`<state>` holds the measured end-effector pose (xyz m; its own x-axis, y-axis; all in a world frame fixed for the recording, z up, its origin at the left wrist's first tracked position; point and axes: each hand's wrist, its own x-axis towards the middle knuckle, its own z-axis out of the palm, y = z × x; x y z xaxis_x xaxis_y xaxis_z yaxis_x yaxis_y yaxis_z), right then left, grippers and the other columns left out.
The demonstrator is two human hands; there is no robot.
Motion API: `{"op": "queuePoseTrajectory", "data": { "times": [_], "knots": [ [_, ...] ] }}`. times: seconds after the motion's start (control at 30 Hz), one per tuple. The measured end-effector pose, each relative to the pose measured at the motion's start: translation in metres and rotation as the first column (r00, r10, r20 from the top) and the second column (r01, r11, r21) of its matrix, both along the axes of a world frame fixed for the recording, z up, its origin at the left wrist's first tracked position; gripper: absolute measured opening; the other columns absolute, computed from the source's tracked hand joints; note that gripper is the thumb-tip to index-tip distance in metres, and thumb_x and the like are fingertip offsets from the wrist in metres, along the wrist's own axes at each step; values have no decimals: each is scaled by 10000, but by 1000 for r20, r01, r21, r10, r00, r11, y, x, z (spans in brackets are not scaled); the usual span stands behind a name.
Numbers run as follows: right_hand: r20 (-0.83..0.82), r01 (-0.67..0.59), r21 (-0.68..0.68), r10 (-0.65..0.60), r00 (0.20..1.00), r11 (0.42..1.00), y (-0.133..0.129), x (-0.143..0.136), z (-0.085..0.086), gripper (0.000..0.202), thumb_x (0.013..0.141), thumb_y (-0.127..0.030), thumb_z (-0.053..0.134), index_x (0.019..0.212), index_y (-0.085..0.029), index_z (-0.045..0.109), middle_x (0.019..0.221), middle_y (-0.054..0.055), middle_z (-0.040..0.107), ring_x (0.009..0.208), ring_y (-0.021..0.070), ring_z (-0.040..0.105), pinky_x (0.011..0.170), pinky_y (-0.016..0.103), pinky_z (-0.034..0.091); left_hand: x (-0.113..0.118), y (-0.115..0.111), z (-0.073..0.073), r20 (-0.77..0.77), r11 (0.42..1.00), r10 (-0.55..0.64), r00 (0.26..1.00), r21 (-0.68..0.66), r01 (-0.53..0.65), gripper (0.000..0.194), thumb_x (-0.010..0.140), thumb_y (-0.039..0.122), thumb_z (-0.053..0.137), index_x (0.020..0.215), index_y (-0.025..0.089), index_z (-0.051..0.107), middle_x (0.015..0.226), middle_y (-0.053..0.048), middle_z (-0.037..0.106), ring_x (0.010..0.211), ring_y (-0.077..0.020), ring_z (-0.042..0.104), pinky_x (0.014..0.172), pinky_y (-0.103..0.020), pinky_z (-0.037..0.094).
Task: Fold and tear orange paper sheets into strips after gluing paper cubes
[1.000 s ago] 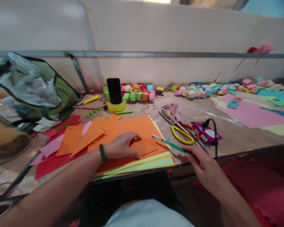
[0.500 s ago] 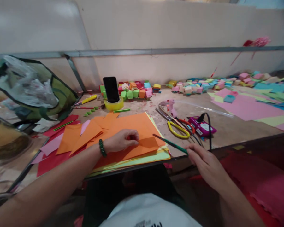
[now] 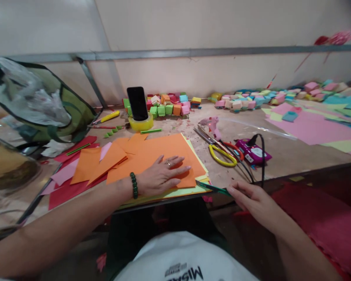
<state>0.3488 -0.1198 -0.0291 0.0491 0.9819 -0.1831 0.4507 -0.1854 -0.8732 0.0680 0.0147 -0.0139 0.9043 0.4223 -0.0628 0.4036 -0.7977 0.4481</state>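
Note:
My left hand point(image 3: 166, 175) lies flat with its fingers spread on an orange paper sheet point(image 3: 160, 148), which tops a stack with light yellow-green sheets point(image 3: 160, 200) beneath. My right hand point(image 3: 248, 195), beyond the stack's right side, pinches a slim green blade-like tool point(image 3: 218, 189) between thumb and fingers. The tool's narrow dark end points left and reaches the near right corner of the stack; its exact kind is not clear. Left of the stack lie folded or cut orange pieces point(image 3: 86, 166) over red paper point(image 3: 64, 195).
Scissors with yellow handles point(image 3: 222, 156), a pink glue gun point(image 3: 213, 125) and a purple power adapter point(image 3: 253, 151) with a black cable lie at right. Behind stand a phone point(image 3: 137, 103) on a tape roll point(image 3: 140, 123) and small paper cubes point(image 3: 169, 107). A green bag point(image 3: 76, 117) sits left.
My left hand has gone from curled to spread flat on the orange sheet. The green tool's tip has come down to the stack's near right corner. The view has shifted slightly.

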Motion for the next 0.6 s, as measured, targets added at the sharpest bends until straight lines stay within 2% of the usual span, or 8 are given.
{"op": "queuePoseTrajectory", "data": {
  "times": [0.17, 0.33, 0.47, 0.6],
  "knots": [
    [-12, -84, -57, 83, 996, 995, 4, 3, 5, 391, 841, -558, 516, 699, -195, 529, 599, -46, 374, 531, 101, 312, 467, 232, 240, 1, -2, -5, -36, 1000, -12, 999, -6, 12, 487, 981, 470, 220, 1452, 365, 287, 1577, -59, 164, 1445, -298, 127, 1104, -621, 21],
    [6, -87, -65, 88, 996, 994, 9, 4, 11, 424, 803, -599, 545, 694, -189, 545, 611, -32, 412, 546, 107, 338, 484, 238, 264, 2, -1, -7, -90, 999, -32, 995, 28, 34, 498, 981, 474, 175, 1461, 368, 259, 1582, -45, 126, 1452, -266, 104, 1113, -601, 25],
    [15, -109, -71, 111, 994, 991, 11, 5, 9, 453, 782, -628, 545, 707, -185, 599, 622, -21, 438, 556, 115, 348, 498, 249, 268, 3, -1, -7, -112, 998, -37, 993, 49, 42, 503, 981, 464, 177, 1466, 352, 251, 1582, -63, 112, 1454, -253, 100, 1111, -603, 38],
    [18, -113, -78, 115, 993, 990, 9, 8, 5, 418, 804, -590, 548, 715, -186, 609, 606, -32, 420, 552, 113, 337, 503, 250, 255, 3, -1, -7, -116, 997, -39, 992, 54, 46, 501, 982, 452, 192, 1468, 346, 248, 1582, -64, 105, 1452, -261, 104, 1110, -603, 36]
  ]
}}
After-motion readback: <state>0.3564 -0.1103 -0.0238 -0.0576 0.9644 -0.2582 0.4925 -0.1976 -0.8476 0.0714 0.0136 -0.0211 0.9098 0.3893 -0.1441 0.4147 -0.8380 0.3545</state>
